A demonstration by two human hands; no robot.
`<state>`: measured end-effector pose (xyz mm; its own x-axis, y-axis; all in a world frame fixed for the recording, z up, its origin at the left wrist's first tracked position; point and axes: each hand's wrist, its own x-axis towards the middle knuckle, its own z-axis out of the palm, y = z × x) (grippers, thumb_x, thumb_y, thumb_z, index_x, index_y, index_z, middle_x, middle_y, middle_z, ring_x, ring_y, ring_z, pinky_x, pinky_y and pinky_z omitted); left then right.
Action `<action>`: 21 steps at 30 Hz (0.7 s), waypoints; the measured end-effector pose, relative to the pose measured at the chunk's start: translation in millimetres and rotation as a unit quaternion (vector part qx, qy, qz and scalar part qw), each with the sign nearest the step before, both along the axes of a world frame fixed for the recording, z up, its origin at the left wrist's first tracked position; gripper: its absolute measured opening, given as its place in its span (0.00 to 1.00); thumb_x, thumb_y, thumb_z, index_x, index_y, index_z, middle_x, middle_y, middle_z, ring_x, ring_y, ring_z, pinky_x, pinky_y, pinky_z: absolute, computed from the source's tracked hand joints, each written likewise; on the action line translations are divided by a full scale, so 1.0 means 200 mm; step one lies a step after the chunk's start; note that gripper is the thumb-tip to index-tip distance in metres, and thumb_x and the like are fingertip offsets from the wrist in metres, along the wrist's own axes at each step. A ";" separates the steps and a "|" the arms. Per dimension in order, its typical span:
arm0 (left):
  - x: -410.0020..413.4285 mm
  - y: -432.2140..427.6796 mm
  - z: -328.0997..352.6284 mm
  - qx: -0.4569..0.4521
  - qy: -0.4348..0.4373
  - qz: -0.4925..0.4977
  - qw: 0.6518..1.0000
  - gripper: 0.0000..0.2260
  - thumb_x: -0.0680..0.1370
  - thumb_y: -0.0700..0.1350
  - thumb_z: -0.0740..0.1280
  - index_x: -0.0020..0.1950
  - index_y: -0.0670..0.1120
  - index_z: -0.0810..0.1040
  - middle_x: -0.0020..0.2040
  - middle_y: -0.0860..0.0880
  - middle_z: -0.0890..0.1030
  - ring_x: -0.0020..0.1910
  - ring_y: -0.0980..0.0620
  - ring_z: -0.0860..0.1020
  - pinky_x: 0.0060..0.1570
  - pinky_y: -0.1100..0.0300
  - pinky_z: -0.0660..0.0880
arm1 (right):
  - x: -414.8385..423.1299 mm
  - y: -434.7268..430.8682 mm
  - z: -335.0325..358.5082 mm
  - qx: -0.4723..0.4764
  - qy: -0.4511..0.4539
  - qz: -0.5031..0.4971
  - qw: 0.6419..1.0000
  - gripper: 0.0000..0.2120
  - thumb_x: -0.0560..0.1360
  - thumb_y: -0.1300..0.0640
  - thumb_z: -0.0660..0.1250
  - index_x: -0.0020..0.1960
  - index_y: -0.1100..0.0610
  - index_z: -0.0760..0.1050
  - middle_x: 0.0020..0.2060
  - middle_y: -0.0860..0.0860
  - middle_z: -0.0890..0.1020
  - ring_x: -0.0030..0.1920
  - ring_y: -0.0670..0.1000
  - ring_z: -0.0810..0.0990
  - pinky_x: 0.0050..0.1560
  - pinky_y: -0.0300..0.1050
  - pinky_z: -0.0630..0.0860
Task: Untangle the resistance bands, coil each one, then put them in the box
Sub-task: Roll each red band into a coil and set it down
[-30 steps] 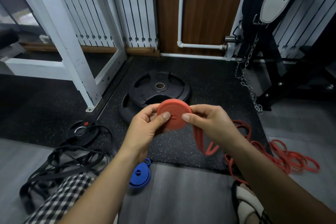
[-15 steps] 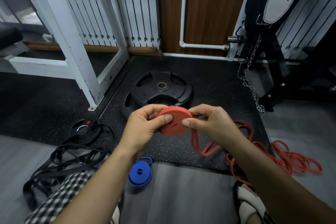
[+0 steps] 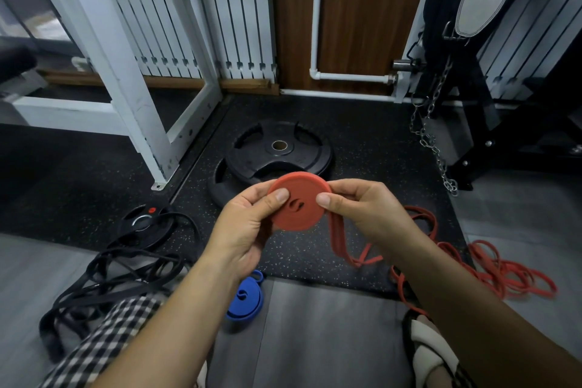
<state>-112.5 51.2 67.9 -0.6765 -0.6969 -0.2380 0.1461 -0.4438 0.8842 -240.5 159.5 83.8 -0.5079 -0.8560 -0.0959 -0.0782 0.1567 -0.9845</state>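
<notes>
red band coil [image 3: 298,205] | both hands pinch it | weight plate [image 3: 278,152] behind

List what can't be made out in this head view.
- The box: nowhere in the head view.
- Red coil: its rear face is turned away; both hands cover its side edges.
- Loose red band: partly behind the right forearm.
- Black bands: the near end lies under checked fabric.
</notes>
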 end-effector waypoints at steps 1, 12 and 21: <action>0.01 -0.01 0.00 -0.006 -0.007 -0.012 1.000 0.14 0.63 0.42 0.70 0.48 0.44 0.79 0.40 0.47 0.84 0.39 0.52 0.81 0.45 0.58 0.77 | -0.01 0.00 0.00 0.006 0.012 0.003 1.000 0.05 0.71 0.58 0.70 0.46 0.52 0.81 0.40 0.49 0.85 0.42 0.44 0.82 0.46 0.35 0.79; 0.03 -0.01 0.00 -0.148 -0.086 -0.078 0.982 0.04 0.67 0.42 0.70 0.41 0.43 0.79 0.30 0.52 0.81 0.29 0.59 0.78 0.30 0.68 0.73 | -0.01 0.01 0.00 0.042 0.185 0.056 0.980 0.05 0.72 0.57 0.70 0.47 0.49 0.80 0.35 0.44 0.82 0.36 0.37 0.78 0.40 0.30 0.73; 0.01 0.00 -0.01 -0.128 -0.062 -0.081 0.986 0.11 0.64 0.41 0.70 0.45 0.45 0.80 0.37 0.50 0.84 0.35 0.57 0.81 0.35 0.67 0.76 | -0.02 0.01 0.01 0.023 0.110 0.048 0.992 0.09 0.69 0.61 0.73 0.47 0.53 0.78 0.37 0.48 0.82 0.36 0.42 0.79 0.40 0.33 0.76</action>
